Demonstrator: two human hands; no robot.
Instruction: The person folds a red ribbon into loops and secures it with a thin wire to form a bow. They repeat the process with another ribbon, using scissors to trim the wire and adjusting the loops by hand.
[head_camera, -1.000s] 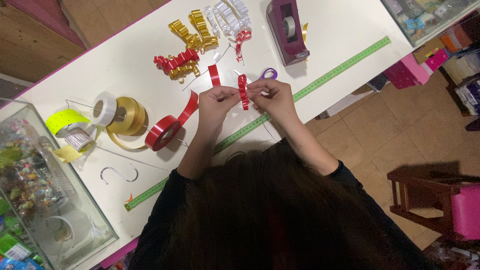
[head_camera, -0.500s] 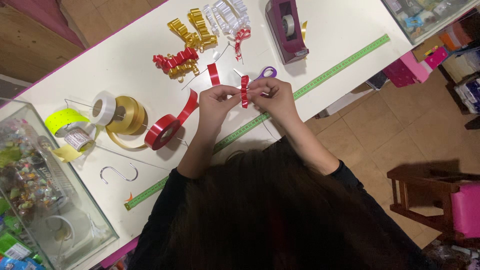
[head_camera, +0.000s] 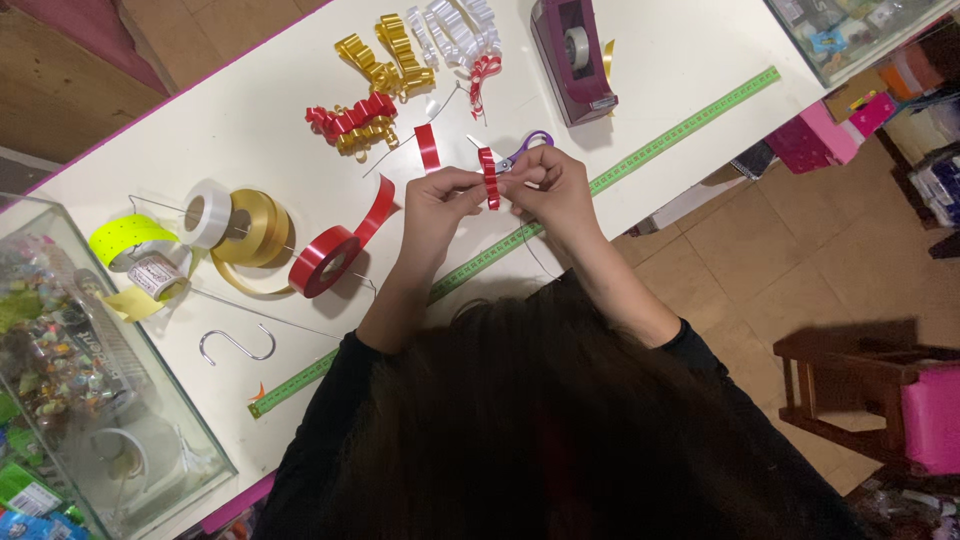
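Left hand (head_camera: 437, 205) and right hand (head_camera: 553, 185) together, fingertips in pinching grip.

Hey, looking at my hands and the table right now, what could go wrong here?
The short red ribbon piece is pinched only at its edges between your left hand and right hand, so it might slip or unfold. The scissors lie just beyond your right hand and could get knocked. The red ribbon roll stands on edge and may roll.

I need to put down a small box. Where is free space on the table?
Bare table lies between tape dispenser and green ruler, and left of the bows. Crowded: around the spools and both hands.
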